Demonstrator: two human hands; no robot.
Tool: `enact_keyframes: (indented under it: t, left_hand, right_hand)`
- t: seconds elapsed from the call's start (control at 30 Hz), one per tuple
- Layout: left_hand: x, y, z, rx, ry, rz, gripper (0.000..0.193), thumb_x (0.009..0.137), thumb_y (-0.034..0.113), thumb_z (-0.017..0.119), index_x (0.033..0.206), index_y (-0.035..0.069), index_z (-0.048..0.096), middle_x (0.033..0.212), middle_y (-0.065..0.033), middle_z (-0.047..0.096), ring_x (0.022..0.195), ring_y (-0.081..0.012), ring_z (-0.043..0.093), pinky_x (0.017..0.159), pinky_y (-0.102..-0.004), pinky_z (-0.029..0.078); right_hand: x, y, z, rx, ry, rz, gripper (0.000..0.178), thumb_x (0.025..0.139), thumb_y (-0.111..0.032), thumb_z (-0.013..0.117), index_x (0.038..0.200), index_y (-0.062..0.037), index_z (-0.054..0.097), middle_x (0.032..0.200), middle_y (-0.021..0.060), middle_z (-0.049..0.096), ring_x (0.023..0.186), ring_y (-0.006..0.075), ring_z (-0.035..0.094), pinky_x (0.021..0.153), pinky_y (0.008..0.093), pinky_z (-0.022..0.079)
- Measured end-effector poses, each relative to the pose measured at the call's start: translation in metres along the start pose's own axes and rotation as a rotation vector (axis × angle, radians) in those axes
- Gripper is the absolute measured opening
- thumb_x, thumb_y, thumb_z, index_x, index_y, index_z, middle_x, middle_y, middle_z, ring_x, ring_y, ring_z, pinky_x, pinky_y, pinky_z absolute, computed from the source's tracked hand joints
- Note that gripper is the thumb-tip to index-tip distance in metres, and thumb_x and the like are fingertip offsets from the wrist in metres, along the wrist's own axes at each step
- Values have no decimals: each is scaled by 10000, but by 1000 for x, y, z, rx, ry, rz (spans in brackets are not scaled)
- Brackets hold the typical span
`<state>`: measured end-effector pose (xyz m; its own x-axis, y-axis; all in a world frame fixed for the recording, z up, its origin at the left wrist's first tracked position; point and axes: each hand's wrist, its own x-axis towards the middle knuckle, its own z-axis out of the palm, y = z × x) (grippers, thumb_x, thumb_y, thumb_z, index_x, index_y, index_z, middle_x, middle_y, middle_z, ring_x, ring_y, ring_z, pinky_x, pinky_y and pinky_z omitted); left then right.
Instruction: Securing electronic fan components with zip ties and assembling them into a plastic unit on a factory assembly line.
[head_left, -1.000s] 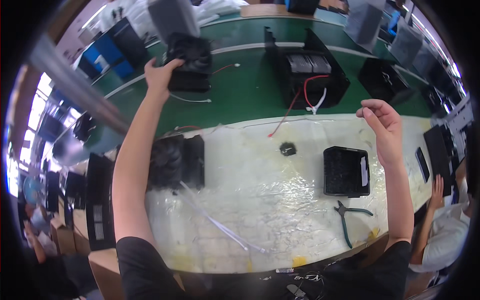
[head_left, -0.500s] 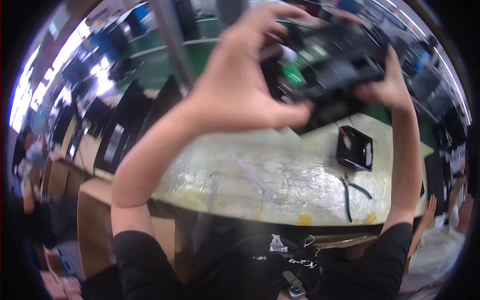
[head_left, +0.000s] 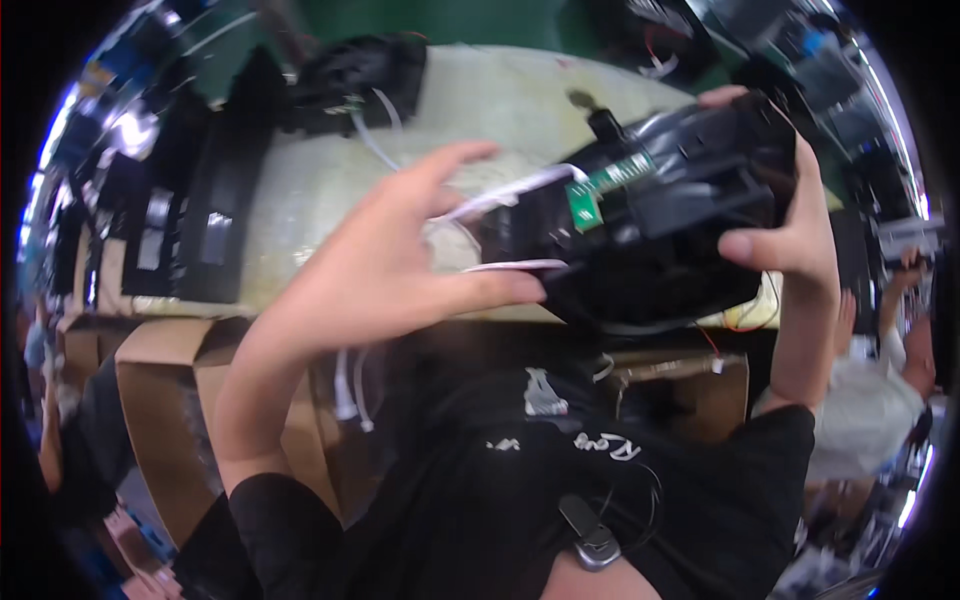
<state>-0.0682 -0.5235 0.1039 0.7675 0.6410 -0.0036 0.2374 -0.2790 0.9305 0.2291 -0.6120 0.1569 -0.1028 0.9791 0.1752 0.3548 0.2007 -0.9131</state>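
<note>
A black plastic housing [head_left: 680, 230] is held up over the near edge of the table, tilted with its right end higher. A green circuit board [head_left: 587, 205] sits on its upper face. My right hand [head_left: 795, 225] grips the right end, thumb on the near side and fingertips over the far edge. My left hand [head_left: 385, 255] is open by the left end, its thumb and fingers spread apart. White cables [head_left: 520, 187] run from the housing across the left palm and dangle below that hand. Whether the left thumb touches the housing, I cannot tell.
The pale table [head_left: 320, 215] lies beneath. A second black housing [head_left: 365, 80] with white cables rests at its far left. Upright black panels [head_left: 215, 200] line the left side. Open cardboard boxes [head_left: 160, 420] stand below the near edge. Another person [head_left: 870, 400] is at the right.
The housing has come down and nearer to my body. My left hand has come away from it and spread. The view has shifted, so the pliers and small black box are no longer seen.
</note>
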Motion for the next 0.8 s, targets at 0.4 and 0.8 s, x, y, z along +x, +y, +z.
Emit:
enact_keyframes:
  t: [0.4, 0.8]
  left_hand:
    - [-14, -64, 94, -70, 515, -56, 321, 951, 44, 594, 1258, -49, 601, 607, 9, 468, 540, -39, 420, 497, -221, 368]
    - [37, -83, 67, 142, 518, -106, 283, 947, 73, 588, 1180, -82, 629, 726, -132, 629, 660, -95, 536, 625, -262, 448]
  right_hand:
    - [-21, 90, 44, 473, 306, 565, 611, 675, -148, 852, 1175, 29, 548, 1040, 101, 655, 932, 180, 654, 867, 319, 525]
    - [-11, 117, 10, -488, 0, 377, 617, 899, -305, 703, 1351, 49, 477, 1207, 124, 634, 1029, 148, 618, 878, 298, 508]
